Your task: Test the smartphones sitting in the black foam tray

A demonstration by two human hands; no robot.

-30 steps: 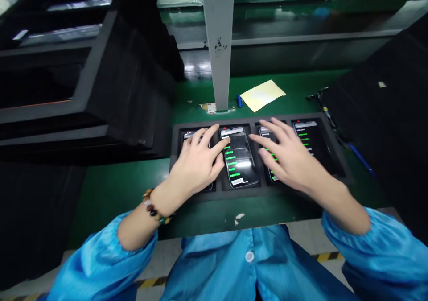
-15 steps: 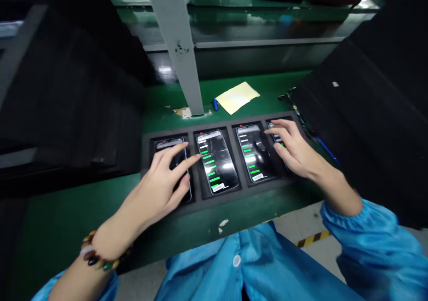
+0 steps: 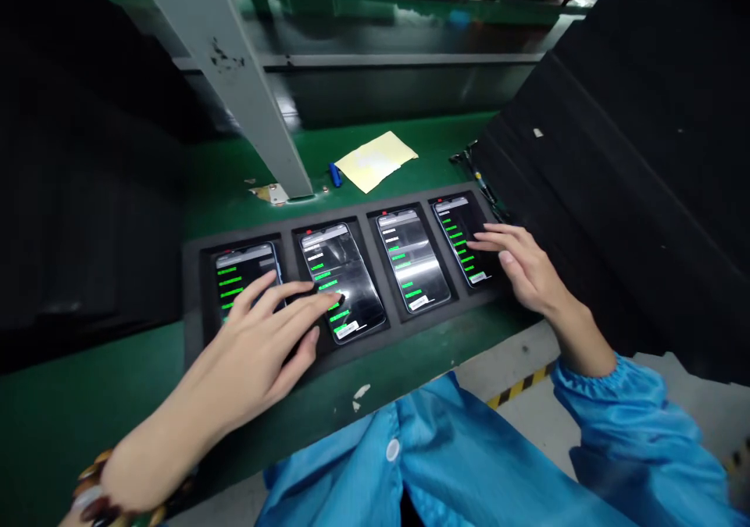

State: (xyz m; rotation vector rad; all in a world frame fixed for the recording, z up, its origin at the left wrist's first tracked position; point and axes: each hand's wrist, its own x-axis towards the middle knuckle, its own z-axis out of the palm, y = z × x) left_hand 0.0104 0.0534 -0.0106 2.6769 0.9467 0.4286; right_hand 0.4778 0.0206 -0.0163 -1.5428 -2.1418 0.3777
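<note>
Several smartphones lie face up in the cut-outs of a dark foam tray [image 3: 288,246], screens lit with green lines of text. My left hand [image 3: 266,332] is open over the leftmost phone [image 3: 237,265], covering its lower part. Its fingers reach onto the neighbouring phone [image 3: 355,285]; whether they touch the glass I cannot tell. The third phone [image 3: 413,258] has no hand over it. My right hand [image 3: 521,265] is open, its fingertips at the right side of the rightmost phone's screen [image 3: 460,238]. Neither hand holds anything.
A grey post [image 3: 234,66] rises from the green bench [image 3: 223,168] behind the tray. A yellow paper [image 3: 378,160] and a blue cap-like piece [image 3: 334,174] lie beside it. Large black panels [image 3: 621,137] stand at the right, with a cable [image 3: 477,172] at their foot.
The view has shifted, so the tray appears farther left. My left hand has moved rightward onto the second phone. My right hand has drawn back to the right, uncovering most of the rightmost phone.
</note>
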